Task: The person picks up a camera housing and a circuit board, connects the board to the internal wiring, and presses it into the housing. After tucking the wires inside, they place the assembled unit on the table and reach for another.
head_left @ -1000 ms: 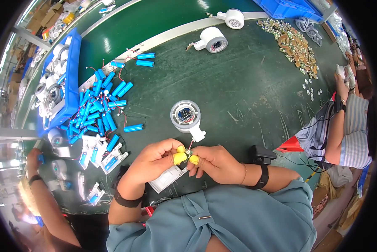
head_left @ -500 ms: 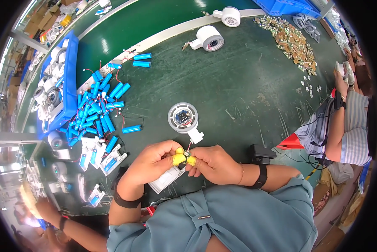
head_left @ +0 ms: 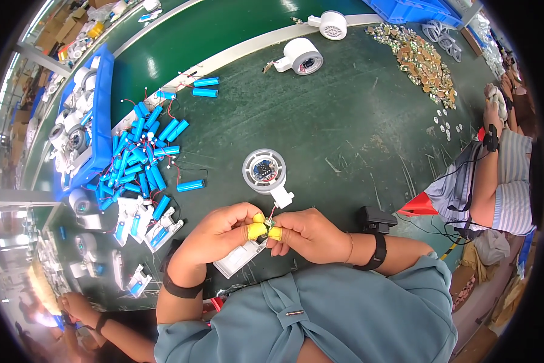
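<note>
My left hand (head_left: 220,235) and my right hand (head_left: 313,236) meet close to my body, with yellow finger covers on some fingertips. Between them they pinch a small circuit board (head_left: 270,223), mostly hidden by the fingers. Thin wires run from it to the white neck of a round fan head (head_left: 264,171), which lies just beyond my hands with its grey ring and inner electronics facing up. Under my left hand, a white plastic handle shell (head_left: 238,260) rests on the table, partly covered.
Blue battery cells (head_left: 132,151) with wires are heaped at left, beside a blue bin (head_left: 104,115) of white parts. White shells with batteries (head_left: 157,230) lie nearer. Two fan heads (head_left: 303,56) are at the back; small circuit boards (head_left: 420,57) are piled back right. Co-workers' arms (head_left: 491,142) flank me.
My hands stay almost in place, with slight finger shifts around the circuit board. At the far left a co-worker's hand has moved a little, and the right-hand co-worker's hands have shifted too.
</note>
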`<state>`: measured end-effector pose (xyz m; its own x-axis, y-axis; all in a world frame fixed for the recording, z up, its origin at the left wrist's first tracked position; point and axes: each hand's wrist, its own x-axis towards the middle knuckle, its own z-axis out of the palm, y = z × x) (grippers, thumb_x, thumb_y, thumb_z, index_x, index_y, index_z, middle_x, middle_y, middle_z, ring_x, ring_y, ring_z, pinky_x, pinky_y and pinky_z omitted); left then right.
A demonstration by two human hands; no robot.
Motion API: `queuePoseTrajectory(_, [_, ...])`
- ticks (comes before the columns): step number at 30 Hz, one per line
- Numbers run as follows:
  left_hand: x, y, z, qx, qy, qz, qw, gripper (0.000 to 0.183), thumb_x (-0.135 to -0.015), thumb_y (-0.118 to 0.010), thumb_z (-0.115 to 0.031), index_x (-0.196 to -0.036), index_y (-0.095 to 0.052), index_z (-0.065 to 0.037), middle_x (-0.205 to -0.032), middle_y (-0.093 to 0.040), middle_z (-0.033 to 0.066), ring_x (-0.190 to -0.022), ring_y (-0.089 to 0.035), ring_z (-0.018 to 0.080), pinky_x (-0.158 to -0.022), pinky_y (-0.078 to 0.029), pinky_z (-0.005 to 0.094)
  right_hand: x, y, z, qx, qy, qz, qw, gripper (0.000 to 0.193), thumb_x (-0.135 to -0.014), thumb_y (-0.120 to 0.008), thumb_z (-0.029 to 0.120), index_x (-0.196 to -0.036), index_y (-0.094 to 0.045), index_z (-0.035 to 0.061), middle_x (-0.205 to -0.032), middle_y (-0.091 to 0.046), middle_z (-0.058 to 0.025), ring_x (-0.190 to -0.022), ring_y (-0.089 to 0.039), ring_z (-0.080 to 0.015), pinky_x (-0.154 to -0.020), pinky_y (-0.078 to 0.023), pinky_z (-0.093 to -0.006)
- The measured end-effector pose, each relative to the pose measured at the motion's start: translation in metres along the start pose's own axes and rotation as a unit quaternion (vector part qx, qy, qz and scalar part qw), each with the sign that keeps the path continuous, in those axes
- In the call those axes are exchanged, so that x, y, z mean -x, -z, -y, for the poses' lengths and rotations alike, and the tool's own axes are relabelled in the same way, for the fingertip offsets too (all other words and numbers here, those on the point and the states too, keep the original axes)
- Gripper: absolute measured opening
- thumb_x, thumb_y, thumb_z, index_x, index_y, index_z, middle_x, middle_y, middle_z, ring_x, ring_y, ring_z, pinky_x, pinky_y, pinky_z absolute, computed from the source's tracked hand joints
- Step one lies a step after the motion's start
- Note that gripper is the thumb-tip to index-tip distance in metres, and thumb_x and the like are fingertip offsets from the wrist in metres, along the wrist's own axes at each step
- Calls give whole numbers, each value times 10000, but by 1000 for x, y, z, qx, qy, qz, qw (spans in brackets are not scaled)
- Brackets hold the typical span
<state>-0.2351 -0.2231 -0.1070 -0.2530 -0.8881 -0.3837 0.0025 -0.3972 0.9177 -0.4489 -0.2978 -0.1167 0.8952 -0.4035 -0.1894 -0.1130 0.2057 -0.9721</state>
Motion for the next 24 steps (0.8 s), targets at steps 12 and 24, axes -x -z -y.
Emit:
queuePoseTrajectory(12, [5,4,-6,-115,-5,-17,993,117,-890,-620,-45,-999,-600,-7,-798,-587,-32,-712,-507,32,-624,-425,203,0,-2,-1,47,14,-6,999,119,-932,-487,53,-960,-571,-26,-848,-662,-113,-728,-682,-184,-646,-550,-299])
queuePoseTrajectory(24, [13,14,-5,-269,-106,-30,957,156,-866,-609,-171,-966,-584,-54,-732,-599,89,-646,-585,214,-584,-450,333,-43,6,60,526,268,-131,796,593,-669,-679,-6,-1239,-521,40,-1258,-474,-182,-1218,-460,-413,-986,-419,-460])
